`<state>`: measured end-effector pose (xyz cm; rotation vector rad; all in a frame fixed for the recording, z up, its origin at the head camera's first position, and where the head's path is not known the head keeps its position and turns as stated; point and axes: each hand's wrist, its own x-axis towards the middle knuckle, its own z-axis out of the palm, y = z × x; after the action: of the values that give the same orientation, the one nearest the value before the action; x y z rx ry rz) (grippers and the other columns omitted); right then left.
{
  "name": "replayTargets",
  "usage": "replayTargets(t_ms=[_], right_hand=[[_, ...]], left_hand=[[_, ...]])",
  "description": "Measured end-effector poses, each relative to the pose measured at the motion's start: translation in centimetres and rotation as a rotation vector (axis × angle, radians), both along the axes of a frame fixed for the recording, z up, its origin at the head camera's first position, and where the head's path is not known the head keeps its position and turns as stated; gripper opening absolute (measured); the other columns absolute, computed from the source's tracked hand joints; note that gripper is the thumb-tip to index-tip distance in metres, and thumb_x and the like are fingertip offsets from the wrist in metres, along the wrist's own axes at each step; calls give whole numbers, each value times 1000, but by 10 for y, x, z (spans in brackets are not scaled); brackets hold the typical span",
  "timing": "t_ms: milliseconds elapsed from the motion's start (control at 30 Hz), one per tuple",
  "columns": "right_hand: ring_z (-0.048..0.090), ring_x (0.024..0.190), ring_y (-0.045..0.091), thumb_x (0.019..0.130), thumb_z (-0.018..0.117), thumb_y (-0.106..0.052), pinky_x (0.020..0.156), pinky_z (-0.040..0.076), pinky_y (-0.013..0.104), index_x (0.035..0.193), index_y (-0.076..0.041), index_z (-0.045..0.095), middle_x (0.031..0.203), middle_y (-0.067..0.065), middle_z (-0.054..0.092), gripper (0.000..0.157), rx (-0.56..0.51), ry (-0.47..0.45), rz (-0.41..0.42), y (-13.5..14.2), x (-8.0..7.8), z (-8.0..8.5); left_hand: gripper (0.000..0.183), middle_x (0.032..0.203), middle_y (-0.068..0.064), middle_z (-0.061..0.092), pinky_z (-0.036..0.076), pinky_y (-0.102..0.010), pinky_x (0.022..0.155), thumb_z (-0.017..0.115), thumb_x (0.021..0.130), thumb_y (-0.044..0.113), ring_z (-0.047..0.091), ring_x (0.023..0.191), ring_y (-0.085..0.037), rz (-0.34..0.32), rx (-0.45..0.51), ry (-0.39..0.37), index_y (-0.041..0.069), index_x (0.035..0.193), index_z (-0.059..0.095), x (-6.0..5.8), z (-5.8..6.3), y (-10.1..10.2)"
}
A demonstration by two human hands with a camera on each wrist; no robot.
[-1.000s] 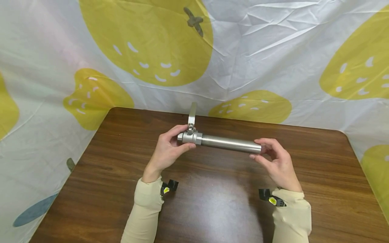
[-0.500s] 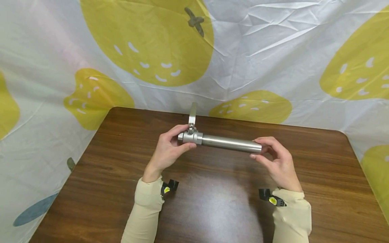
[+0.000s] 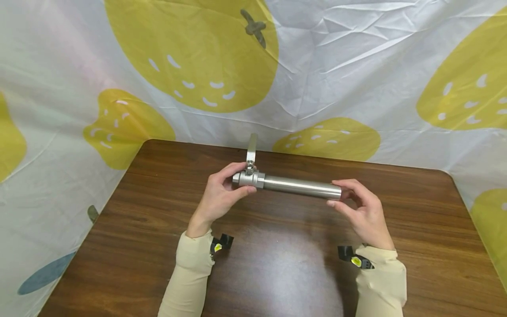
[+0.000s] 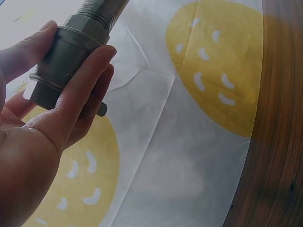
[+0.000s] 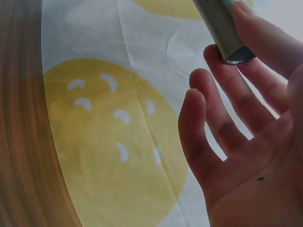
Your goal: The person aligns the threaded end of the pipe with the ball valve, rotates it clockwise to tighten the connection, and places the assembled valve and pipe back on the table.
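A silver ball valve (image 3: pixel 248 178) with a flat lever handle (image 3: pixel 251 149) is joined end to end with a straight metal pipe (image 3: pixel 301 186). Both are held up over the table, nearly level, the pipe's right end slightly lower. My left hand (image 3: pixel 217 193) grips the valve body between thumb and fingers. In the left wrist view, screw threads (image 4: pixel 97 13) show between the valve's hex end and the pipe. At the pipe's free end, my right hand (image 3: pixel 363 213) pinches it with thumb and fingertips. The right wrist view shows the pipe's open end (image 5: pixel 240 56), other fingers spread below it.
A brown wood-grain table (image 3: pixel 273 246) lies beneath the hands. White cloth (image 3: pixel 348 66) with yellow fruit prints hangs behind its far edge and along the sides. Each wrist carries a small black camera mount, like the one on the right wrist (image 3: pixel 354 259).
Almost nothing differs. Both hands keep their hold, and the valve and pipe have shifted only very slightly to the right.
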<state>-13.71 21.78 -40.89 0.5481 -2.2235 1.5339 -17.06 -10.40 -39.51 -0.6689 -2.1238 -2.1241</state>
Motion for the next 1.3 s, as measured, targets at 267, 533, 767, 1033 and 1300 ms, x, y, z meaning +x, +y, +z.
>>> replayTargets(t_ms=[267,533,767,1033,1300], right_hand=[[56,76,5,72,75,16,72,48,10,116,4,64,81,2,55,47,53,-11,-11,2,1,-1],[58,77,2,76,73,13,70,48,9,116,1,64,82,-5,59,42,79,-44,-25,2,2,1],[58,81,1,84,70,5,71,48,10,118,-4,64,88,-11,61,36,100,-99,-53,1,4,3],[56,83,2,84,68,7,70,48,11,121,-2,61,90,-10,61,38,80,-86,-23,0,4,2],[57,80,3,70,76,17,73,50,11,120,4,60,90,-6,60,55,45,-29,23,-3,1,0]], left_hand=[[57,123,-26,55,52,-16,84,74,73,-15,58,100,-11,-4,11,11,-11,126,55,0,0,0],[57,123,-26,55,52,-16,86,75,73,-14,57,101,-11,-7,10,12,-11,126,55,0,0,0],[56,123,-27,55,52,-16,86,74,73,-15,58,101,-10,-10,15,11,-11,126,55,1,0,0],[56,123,-26,56,52,-16,86,75,73,-14,58,101,-10,-3,10,3,-11,126,56,1,0,-1],[54,123,-25,56,53,-17,85,75,73,-13,58,100,-11,6,-2,-16,-10,124,56,0,-1,-1]])
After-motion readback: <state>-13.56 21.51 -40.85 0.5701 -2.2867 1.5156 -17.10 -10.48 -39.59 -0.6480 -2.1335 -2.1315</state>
